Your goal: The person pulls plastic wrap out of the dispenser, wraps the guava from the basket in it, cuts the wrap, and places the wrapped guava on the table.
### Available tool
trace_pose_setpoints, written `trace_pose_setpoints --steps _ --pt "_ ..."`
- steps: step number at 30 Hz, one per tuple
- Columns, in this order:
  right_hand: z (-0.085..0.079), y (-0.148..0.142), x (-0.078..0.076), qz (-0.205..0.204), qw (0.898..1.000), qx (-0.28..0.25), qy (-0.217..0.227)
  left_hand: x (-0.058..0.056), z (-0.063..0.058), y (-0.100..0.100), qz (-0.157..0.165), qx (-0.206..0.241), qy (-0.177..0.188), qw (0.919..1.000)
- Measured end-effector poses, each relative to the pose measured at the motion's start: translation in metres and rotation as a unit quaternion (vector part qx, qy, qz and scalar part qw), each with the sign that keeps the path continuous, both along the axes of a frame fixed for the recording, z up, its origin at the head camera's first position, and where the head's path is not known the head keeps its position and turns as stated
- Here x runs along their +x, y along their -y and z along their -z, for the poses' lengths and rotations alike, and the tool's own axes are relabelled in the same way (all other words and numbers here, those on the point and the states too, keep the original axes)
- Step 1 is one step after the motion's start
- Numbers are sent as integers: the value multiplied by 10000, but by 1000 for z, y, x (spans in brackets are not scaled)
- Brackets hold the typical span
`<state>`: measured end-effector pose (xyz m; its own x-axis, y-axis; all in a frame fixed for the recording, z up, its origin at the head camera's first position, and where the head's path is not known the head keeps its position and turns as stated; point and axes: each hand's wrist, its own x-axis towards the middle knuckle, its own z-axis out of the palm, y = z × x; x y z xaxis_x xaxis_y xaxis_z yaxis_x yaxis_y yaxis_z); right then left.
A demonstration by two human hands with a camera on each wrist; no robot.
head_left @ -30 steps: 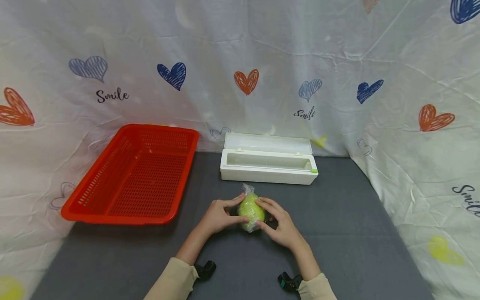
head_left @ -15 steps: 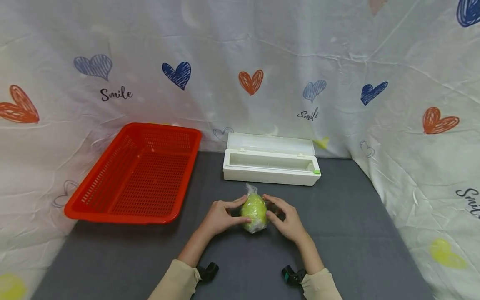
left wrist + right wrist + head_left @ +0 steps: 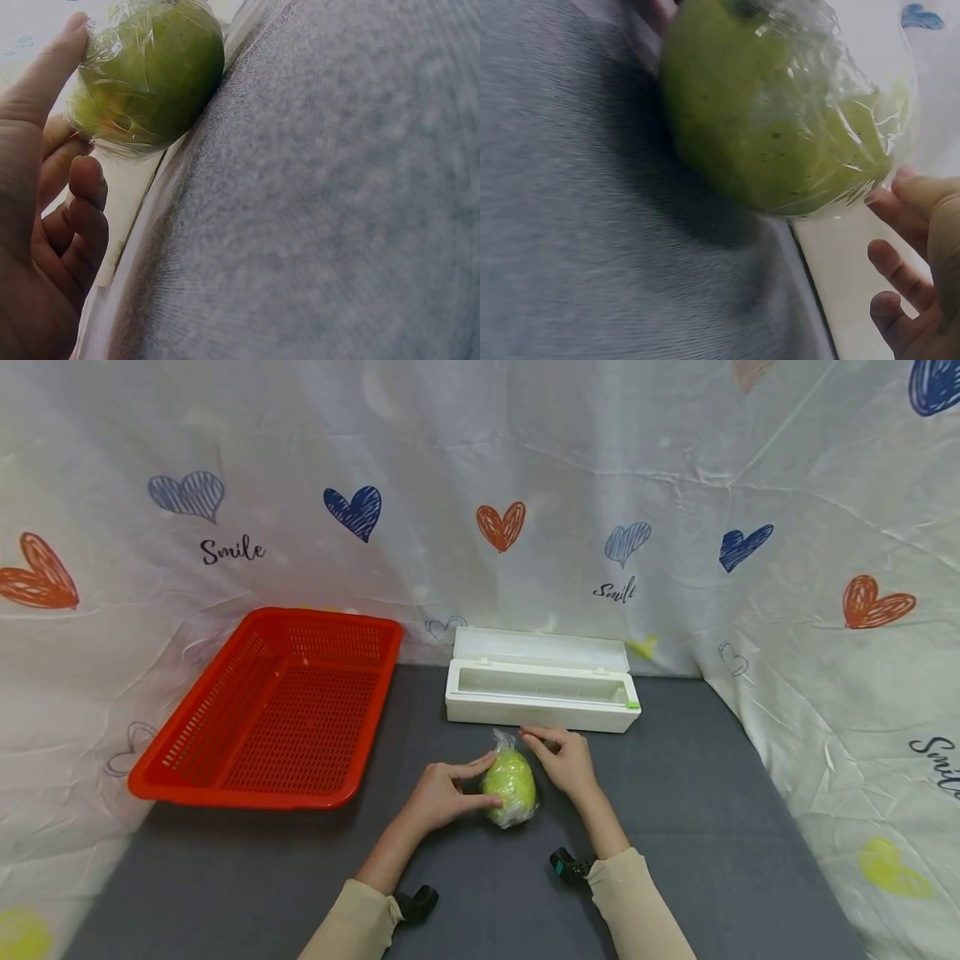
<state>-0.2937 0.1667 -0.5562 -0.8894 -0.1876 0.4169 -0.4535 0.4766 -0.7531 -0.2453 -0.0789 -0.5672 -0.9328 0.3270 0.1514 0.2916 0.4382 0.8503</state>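
A yellow-green fruit (image 3: 510, 783) wrapped in clear cling film (image 3: 504, 741) lies on the grey table, a gathered tuft of film at its far end. My left hand (image 3: 444, 792) holds its left side between thumb and forefinger; in the left wrist view, the left hand's (image 3: 46, 202) other fingers curl beside the fruit (image 3: 161, 71). At the fruit's upper right, my right hand (image 3: 564, 760) has thumb and forefinger together beside the tuft. In the right wrist view, the right hand (image 3: 922, 255) appears to pinch the edge of the film, creased around the fruit (image 3: 742, 112).
A red perforated basket (image 3: 341, 793) stands at the left. Behind the fruit sits a long white box (image 3: 540, 713), its lid (image 3: 540, 649) raised and a small green piece at its right end. A white curtain (image 3: 427, 460) printed with hearts hangs at the back and sides.
My right hand has left the fruit's right side and moved away from me to near the film tuft, its thumb and forefinger drawn together. My left hand keeps its hold.
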Motion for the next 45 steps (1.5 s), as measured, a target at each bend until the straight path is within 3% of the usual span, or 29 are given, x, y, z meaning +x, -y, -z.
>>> trace_pose_setpoints --steps 9,18,25,32,45 --pt "-6 9 -9 -308 9989 230 273 0 1 1 54 36 -44 10000" --pt "-8 8 -8 -228 9978 589 177 0 1 1 72 73 -69 9999" --pt "-7 0 1 -87 9977 670 -35 1 1 1 51 83 29 9999" --pt "-3 -7 11 -297 9946 979 -194 0 1 1 11 84 9 10000" --pt "-16 -3 1 -326 9959 696 -484 0 0 0 72 -36 -35 10000"
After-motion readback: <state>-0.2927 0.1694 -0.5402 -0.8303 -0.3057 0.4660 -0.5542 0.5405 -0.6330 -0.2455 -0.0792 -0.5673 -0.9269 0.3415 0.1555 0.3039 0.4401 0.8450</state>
